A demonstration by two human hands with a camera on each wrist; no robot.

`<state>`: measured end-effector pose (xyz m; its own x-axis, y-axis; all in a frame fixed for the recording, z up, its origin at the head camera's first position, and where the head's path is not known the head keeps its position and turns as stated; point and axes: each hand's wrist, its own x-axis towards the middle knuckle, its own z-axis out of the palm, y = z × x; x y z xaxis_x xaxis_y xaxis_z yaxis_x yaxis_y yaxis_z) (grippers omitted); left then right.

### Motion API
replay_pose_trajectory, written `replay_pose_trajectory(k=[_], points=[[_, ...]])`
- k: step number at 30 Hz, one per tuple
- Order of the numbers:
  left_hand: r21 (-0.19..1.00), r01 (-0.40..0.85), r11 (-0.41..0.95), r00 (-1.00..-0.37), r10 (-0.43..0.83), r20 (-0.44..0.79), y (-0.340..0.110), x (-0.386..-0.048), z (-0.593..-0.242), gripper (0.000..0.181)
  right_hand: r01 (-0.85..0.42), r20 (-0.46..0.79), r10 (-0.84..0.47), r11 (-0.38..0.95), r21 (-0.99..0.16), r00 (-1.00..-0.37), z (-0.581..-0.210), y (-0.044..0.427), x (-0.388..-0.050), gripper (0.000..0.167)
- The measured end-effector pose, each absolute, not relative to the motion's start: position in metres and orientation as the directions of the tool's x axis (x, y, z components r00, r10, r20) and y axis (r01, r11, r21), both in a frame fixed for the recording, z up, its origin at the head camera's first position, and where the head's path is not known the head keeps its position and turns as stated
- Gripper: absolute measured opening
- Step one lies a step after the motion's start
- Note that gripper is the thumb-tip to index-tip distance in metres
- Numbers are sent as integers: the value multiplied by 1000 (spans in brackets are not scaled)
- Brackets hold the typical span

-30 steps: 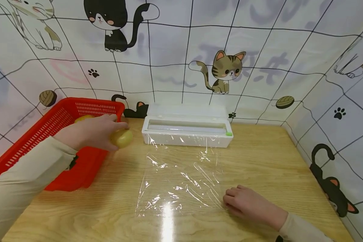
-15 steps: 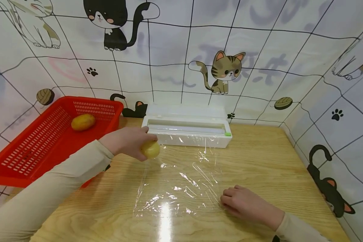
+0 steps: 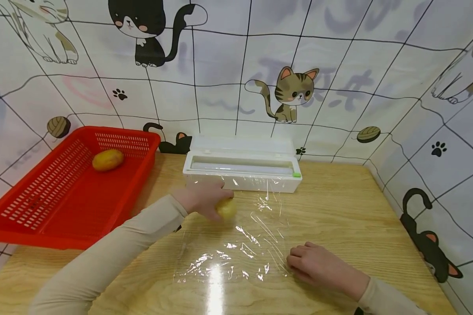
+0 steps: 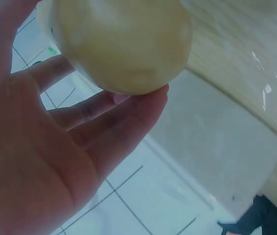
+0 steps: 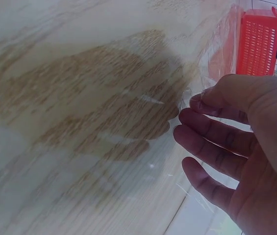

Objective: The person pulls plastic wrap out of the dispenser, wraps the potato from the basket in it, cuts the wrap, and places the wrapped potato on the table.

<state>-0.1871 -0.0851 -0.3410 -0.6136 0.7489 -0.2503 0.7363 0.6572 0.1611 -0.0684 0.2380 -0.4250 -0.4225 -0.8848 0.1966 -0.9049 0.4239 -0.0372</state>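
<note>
Head view: the round yellow thing (image 3: 227,210) was clamped in the curled fingers of my left hand (image 3: 205,197), over clear film (image 3: 236,258); whether they touched, I couldn't tell. At 4 o'clock from it, my right hand (image 3: 325,267) pinched the film's edge. The film reached an open white box (image 3: 284,184) at 1 o'clock; at 9 o'clock, a red basket (image 3: 90,205) held a yellow oblong piece (image 3: 108,160).
</note>
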Motion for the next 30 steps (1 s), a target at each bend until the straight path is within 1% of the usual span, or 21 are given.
replay_pose_trajectory(k=[4, 6, 10, 12, 18, 20, 23, 30], points=[[173, 737, 654, -610, 753, -247, -73, -189, -353, 42, -906, 200, -885, 423, -30, -420, -426, 238, -68, 24], [149, 743, 653, -616, 753, -229, -69, -190, -358, 42, -905, 202, -884, 424, -33, -422, -426, 238, -68, 23], [88, 779, 620, -602, 780, -170, -58, -188, -366, 46, -904, 205, -882, 425, -45, -425, -426, 238, -69, 23], [74, 788, 612, -595, 786, -167, -53, -187, -369, 50, -904, 205, -882, 424, -50, -424, -426, 238, -69, 23], [117, 737, 665, -621, 736, -271, -36, -183, -374, 57, -894, 196, -873, 442, -69, -447, -425, 238, -68, 21], [124, 721, 682, -626, 717, -306, -32, -181, -376, 62, -891, 195, -870, 448, -72, -453, -425, 238, -68, 21], [122, 713, 691, -632, 708, -316, -29, -177, -380, 67, -891, 197, -869, 450, -65, -453, -426, 238, -68, 22], [105, 699, 707, -654, 692, -305, -27, -173, -386, 71, -894, 222, -868, 443, -58, -445, -428, 238, -68, 21]])
